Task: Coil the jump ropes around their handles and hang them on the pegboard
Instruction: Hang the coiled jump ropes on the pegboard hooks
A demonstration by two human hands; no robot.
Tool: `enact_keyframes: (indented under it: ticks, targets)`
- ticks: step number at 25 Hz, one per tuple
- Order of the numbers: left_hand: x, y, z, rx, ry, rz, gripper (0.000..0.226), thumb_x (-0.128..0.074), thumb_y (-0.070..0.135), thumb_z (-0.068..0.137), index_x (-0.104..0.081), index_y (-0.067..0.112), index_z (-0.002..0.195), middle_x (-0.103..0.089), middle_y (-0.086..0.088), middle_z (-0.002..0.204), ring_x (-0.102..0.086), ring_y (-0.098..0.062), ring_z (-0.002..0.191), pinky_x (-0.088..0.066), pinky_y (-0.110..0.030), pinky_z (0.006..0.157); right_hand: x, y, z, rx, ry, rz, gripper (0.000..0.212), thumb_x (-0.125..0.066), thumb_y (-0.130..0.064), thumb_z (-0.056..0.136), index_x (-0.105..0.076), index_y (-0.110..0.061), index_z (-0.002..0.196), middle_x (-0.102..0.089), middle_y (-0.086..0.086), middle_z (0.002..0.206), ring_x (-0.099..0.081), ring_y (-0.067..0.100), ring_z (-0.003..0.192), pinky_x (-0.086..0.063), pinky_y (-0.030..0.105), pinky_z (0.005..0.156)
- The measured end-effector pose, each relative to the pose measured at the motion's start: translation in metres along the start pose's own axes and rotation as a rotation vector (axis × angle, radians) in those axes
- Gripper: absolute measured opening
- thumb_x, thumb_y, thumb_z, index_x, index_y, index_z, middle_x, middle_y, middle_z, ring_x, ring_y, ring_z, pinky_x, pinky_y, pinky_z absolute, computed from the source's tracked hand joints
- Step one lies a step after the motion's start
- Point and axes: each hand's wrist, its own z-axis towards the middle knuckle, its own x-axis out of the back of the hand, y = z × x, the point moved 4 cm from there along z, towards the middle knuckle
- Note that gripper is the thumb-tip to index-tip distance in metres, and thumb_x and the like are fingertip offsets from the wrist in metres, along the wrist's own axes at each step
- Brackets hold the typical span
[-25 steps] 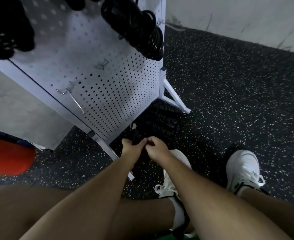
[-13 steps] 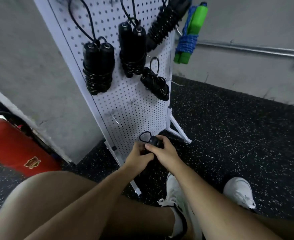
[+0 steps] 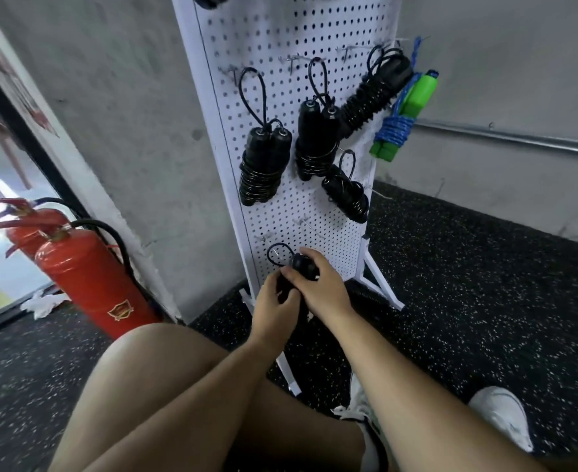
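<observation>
Both hands hold one coiled black jump rope (image 3: 304, 267) low in front of the white pegboard (image 3: 280, 32). My left hand (image 3: 275, 301) grips its lower part. My right hand (image 3: 321, 284) wraps round the handle tops. A small rope loop (image 3: 278, 254) sticks up from the bundle and sits over a metal hook (image 3: 275, 255) on the board. Several coiled black ropes hang higher up, among them a left bundle (image 3: 263, 165) and a middle bundle (image 3: 316, 144). A green-handled blue rope (image 3: 401, 120) hangs at the board's right edge.
Two red fire extinguishers (image 3: 86, 270) stand at the left against a grey pillar. The board's white feet (image 3: 381, 284) rest on the speckled black floor. More black rope (image 3: 371, 294) lies on the floor behind the board. My bare knees and white shoes (image 3: 502, 413) fill the foreground.
The view has tilted up from the floor to the board. Both hands rose with the coiled black rope from near the floor to the lowest hooks, bringing its loop to a hook.
</observation>
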Motion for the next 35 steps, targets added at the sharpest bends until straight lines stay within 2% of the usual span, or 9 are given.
enact_keyframes:
  ticks: [6, 9, 12, 14, 18, 23, 26, 30, 35]
  targets:
    - [-0.001, -0.030, 0.009, -0.065, -0.044, 0.329, 0.041, -0.045, 0.019, 0.103, -0.051, 0.020, 0.144, -0.053, 0.008, 0.138, -0.046, -0.006, 0.130, -0.039, -0.023, 0.105, -0.022, 0.026, 0.015, 0.021, -0.073, -0.196, 0.052, -0.071, -0.047, 0.088, -0.052, -0.038, 0.135, -0.054, -0.006, 0.138, -0.051, 0.012, 0.129, -0.042, 0.027, 0.107]
    - [-0.002, -0.039, 0.009, -0.064, 0.008, 0.309, 0.039, -0.048, 0.022, 0.103, -0.048, 0.019, 0.142, -0.043, 0.012, 0.131, -0.044, 0.001, 0.115, -0.037, -0.019, 0.097, -0.024, 0.038, 0.011, 0.085, -0.061, -0.250, 0.052, -0.068, -0.041, 0.093, -0.048, -0.037, 0.141, -0.049, -0.005, 0.139, -0.049, 0.007, 0.126, -0.039, 0.023, 0.109]
    - [-0.007, -0.045, 0.006, -0.075, 0.115, 0.340, 0.027, -0.053, 0.027, 0.102, -0.050, 0.016, 0.127, -0.041, 0.009, 0.122, -0.053, -0.010, 0.103, -0.047, -0.026, 0.082, -0.023, 0.051, 0.006, 0.209, -0.046, -0.368, 0.052, -0.059, -0.033, 0.100, -0.042, -0.032, 0.150, -0.047, -0.003, 0.142, -0.050, 0.004, 0.123, -0.040, 0.021, 0.108]
    - [-0.017, -0.053, 0.005, -0.106, 0.069, 0.420, 0.019, -0.052, 0.027, 0.102, -0.053, 0.017, 0.118, -0.044, 0.009, 0.115, -0.054, -0.012, 0.099, -0.045, -0.026, 0.074, -0.022, 0.064, 0.002, 0.215, -0.070, -0.416, 0.049, -0.051, -0.030, 0.104, -0.039, -0.029, 0.152, -0.043, -0.005, 0.146, -0.043, 0.003, 0.132, -0.035, 0.020, 0.111]
    - [-0.051, -0.079, 0.016, -0.168, -0.120, 0.533, 0.032, -0.044, 0.025, 0.104, -0.053, 0.018, 0.133, -0.051, 0.002, 0.134, -0.053, -0.016, 0.119, -0.048, -0.034, 0.095, -0.012, 0.115, -0.004, 0.129, -0.045, -0.506, 0.046, -0.048, -0.026, 0.102, -0.042, -0.026, 0.148, -0.045, -0.004, 0.146, -0.050, 0.013, 0.129, -0.044, 0.035, 0.108]
    - [-0.105, -0.115, 0.044, -0.102, -0.388, 0.738, 0.056, -0.043, 0.034, 0.105, -0.031, 0.016, 0.157, -0.027, -0.002, 0.164, -0.027, -0.020, 0.150, -0.030, -0.041, 0.119, 0.015, 0.191, -0.002, -0.134, -0.144, -0.755, 0.055, -0.049, -0.035, 0.100, -0.037, -0.022, 0.152, -0.033, 0.005, 0.153, -0.047, 0.029, 0.130, -0.047, 0.043, 0.102]
    - [-0.131, -0.136, 0.062, -0.085, -0.523, 0.872, 0.062, -0.042, 0.037, 0.104, -0.020, 0.019, 0.160, -0.011, 0.003, 0.169, -0.016, -0.017, 0.154, -0.024, -0.038, 0.122, 0.025, 0.234, 0.012, -0.251, -0.208, -0.860, 0.057, -0.051, -0.033, 0.099, -0.035, -0.017, 0.152, -0.027, 0.009, 0.157, -0.038, 0.034, 0.137, -0.044, 0.044, 0.106]
    - [-0.148, -0.162, 0.075, -0.039, -0.550, 0.875, 0.063, -0.044, 0.036, 0.103, -0.023, 0.016, 0.159, -0.017, -0.001, 0.167, -0.022, -0.019, 0.151, -0.025, -0.037, 0.121, 0.028, 0.274, 0.041, -0.321, -0.263, -0.917, 0.064, -0.058, -0.030, 0.095, -0.032, -0.013, 0.151, -0.021, 0.011, 0.161, -0.023, 0.032, 0.147, -0.034, 0.045, 0.114]
    - [-0.152, -0.183, 0.071, 0.054, -0.563, 0.802, 0.063, -0.048, 0.033, 0.102, -0.025, 0.014, 0.157, -0.023, -0.002, 0.164, -0.027, -0.020, 0.148, -0.027, -0.039, 0.120, 0.015, 0.296, 0.080, -0.414, -0.196, -0.973, 0.059, -0.067, -0.033, 0.090, -0.039, -0.013, 0.138, -0.038, 0.010, 0.141, -0.041, 0.028, 0.129, -0.037, 0.039, 0.106]
